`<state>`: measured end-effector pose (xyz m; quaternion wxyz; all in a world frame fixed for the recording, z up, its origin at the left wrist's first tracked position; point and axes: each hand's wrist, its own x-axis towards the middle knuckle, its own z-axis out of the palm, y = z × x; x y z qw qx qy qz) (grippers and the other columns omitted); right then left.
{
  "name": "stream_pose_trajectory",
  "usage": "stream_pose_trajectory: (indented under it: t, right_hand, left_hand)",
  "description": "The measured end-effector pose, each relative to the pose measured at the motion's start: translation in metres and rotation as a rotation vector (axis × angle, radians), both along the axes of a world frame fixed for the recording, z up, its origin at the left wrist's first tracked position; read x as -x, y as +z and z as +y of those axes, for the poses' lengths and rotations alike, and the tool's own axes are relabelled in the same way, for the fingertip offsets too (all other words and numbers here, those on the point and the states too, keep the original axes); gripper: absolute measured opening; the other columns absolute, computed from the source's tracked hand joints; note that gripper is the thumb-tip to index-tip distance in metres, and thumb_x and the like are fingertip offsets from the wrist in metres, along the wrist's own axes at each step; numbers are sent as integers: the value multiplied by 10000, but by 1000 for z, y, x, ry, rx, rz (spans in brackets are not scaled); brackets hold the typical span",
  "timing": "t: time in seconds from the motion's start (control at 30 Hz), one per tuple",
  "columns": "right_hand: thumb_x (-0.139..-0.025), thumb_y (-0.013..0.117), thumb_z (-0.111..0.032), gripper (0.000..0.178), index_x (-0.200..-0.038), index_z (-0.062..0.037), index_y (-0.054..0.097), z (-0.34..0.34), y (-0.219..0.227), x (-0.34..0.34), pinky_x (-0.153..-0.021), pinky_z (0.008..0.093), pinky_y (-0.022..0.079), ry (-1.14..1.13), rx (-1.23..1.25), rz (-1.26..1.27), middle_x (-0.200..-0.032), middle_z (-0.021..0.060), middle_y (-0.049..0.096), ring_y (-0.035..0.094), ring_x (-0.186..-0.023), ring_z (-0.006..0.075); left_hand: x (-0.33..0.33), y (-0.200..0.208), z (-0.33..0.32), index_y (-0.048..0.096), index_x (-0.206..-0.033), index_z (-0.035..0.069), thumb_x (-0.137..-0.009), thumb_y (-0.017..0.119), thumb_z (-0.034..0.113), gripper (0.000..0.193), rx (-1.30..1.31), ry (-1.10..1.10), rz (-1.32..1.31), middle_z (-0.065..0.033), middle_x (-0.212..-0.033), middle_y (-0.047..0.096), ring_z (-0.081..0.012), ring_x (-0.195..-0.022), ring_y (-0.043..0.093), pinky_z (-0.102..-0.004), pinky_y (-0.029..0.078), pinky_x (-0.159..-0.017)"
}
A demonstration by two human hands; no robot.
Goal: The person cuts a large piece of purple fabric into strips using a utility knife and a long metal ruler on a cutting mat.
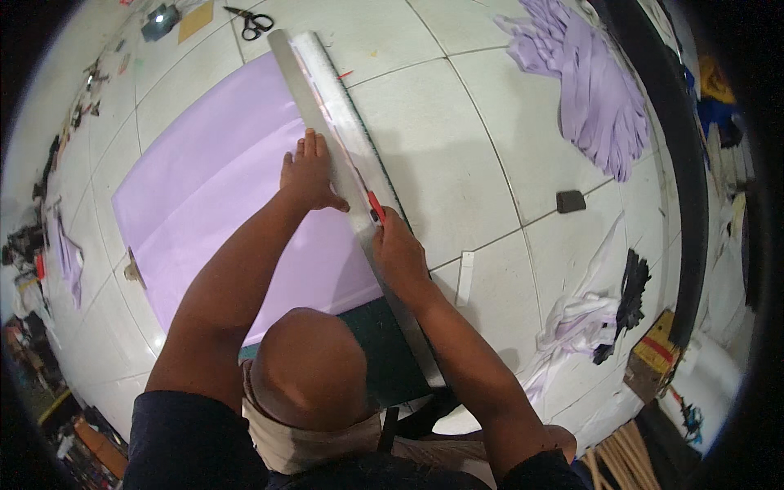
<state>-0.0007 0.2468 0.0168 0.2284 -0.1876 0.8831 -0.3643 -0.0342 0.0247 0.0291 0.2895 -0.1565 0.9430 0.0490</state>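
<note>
White floor tiles point(474, 155) are bordered along their right edge by a long black rail point(692, 163), and the work is laid out directly on them. Left of the floor's middle, a broad lilac sheet point(204, 180) is spread, its near right corner lying over a green mat point(396, 347). Near the mat's right edge, a long metal ruler point(294, 73) is laid along the sheet, with a pale band point(343, 106) showing beyond it. By the left hand point(310, 178), flattened with nothing grasped, the ruler seems to be steadied. In the right hand point(398, 249), a red cutter point(375, 202) is clasped, its front end set at the ruler's right side.

A cut is judged to be under way; how much of the line has been severed cannot be told. By the heap of lilac strips point(600, 98) near the floor's far right corner, many finished cuts are suggested. Most of the sheet is left whole. Whether the pale band has been trimmed free cannot be made out.
</note>
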Motion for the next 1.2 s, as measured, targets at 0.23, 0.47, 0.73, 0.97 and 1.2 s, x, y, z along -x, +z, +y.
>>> stream_pose_trajectory:
  t: [0.23, 0.47, 0.73, 0.97, 1.2]
  right_hand:
    - [-1001, 522, -183, 260, -1181, -13, 441, -52, -6, 27, -717, 516, 584, 135, -307, 80, -922, 211, 701, 715, -819, 425]
    - [-992, 526, -194, 246, -1152, -25, 447, -57, -11, 30, -677, 499, 597, 202, -376, 100, -929, 214, 705, 719, -814, 417]
    - [-984, 500, -174, 289, -1206, -10, 413, -57, -3, 30, -794, 562, 530, 204, -297, 17, -1004, 295, 677, 678, -881, 483]
    - [-987, 466, -168, 281, -1226, -26, 430, -63, 10, 42, -812, 582, 529, 222, -349, -102, -970, 282, 694, 680, -901, 489]
    - [-999, 465, -208, 296, -1217, -19, 399, -15, 37, 5, -821, 607, 497, 208, -481, -353, -993, 311, 682, 660, -959, 505]
  left_hand:
    - [0, -1, -1, 70, -1562, -66, -488, 990, 503, 1524, -108, 75, 36, -283, -1659, 45, -420, -1534, 173, -531, 359, -1177]
    - [2, 7, -2, 37, -1594, -22, -528, 986, 485, 1514, -105, 106, -32, -203, -1686, 35, -339, -1558, 143, -486, 330, -1206]
    - [-3, -1, -5, 94, -1560, -77, -478, 994, 490, 1517, -106, 74, 53, -285, -1649, 93, -406, -1530, 193, -524, 390, -1162]
    - [7, 9, -2, 47, -1592, -30, -535, 978, 501, 1505, -87, 88, -40, -224, -1682, 29, -356, -1554, 146, -496, 349, -1191]
    - [2, 3, -3, 37, -1588, -44, -524, 972, 525, 1527, -64, 64, -45, -236, -1679, 38, -370, -1545, 179, -484, 363, -1181]
